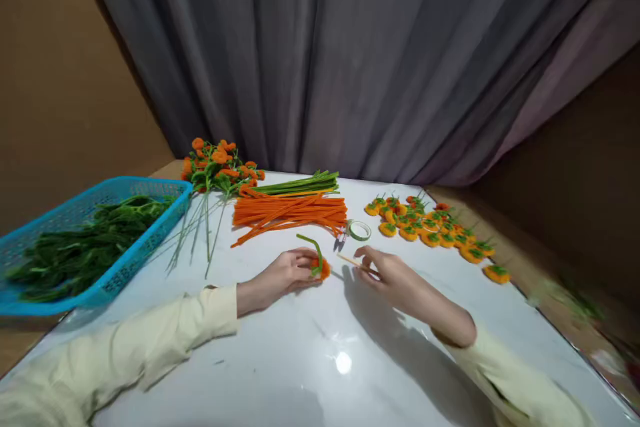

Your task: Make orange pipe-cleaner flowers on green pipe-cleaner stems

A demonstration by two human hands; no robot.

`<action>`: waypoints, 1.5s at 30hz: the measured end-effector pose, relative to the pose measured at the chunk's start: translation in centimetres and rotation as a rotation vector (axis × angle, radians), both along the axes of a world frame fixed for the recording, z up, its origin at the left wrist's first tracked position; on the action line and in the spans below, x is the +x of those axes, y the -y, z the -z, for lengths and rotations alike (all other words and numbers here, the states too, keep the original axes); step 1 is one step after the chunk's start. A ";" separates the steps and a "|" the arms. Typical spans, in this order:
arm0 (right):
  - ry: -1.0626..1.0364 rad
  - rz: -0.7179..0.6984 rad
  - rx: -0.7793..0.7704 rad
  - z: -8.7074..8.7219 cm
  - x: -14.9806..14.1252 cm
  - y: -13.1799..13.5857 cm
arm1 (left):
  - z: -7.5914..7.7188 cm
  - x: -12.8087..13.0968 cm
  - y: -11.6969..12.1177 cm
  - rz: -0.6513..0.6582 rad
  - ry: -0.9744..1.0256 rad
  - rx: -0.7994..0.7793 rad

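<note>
My left hand (285, 273) rests on the white table (320, 347), its fingers closed round a small orange pipe-cleaner piece (325, 269) with a green pipe cleaner (311, 243) curling up out of it. My right hand (387, 273) lies close to the right of it, fingers pinched on a thin wooden stick (350, 260) that points left toward the orange piece. Both sleeves are pale yellow.
A blue basket (150, 233) of green leaves stands at the left. Behind the hands lie finished orange flowers on stems (217, 170), orange pipe cleaners (290, 211), green pipe cleaners (303, 184), a roll of green tape (359, 230) and several small orange pieces (430, 227). A grey curtain hangs behind.
</note>
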State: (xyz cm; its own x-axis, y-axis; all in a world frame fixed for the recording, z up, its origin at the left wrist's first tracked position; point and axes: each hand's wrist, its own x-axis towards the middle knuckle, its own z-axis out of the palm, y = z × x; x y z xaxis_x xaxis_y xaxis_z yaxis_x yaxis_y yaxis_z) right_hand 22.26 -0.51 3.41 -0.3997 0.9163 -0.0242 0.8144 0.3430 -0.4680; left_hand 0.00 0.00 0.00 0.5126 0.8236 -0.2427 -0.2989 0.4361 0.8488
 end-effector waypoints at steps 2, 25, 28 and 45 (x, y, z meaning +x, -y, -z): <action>-0.107 -0.027 -0.164 -0.8 -0.5 0.4 | 0.2 0.3 0.3 -0.010 -0.072 0.116; -0.663 -0.100 -0.697 0.0 -4.0 2.0 | -0.2 -0.8 0.7 0.388 -0.058 0.238; -0.699 -0.113 -0.676 0.2 -4.0 1.9 | -0.3 -1.1 0.4 0.471 0.006 0.194; -0.794 -0.067 -0.767 -0.2 -3.6 1.9 | 0.2 -1.7 -0.1 0.506 0.012 0.141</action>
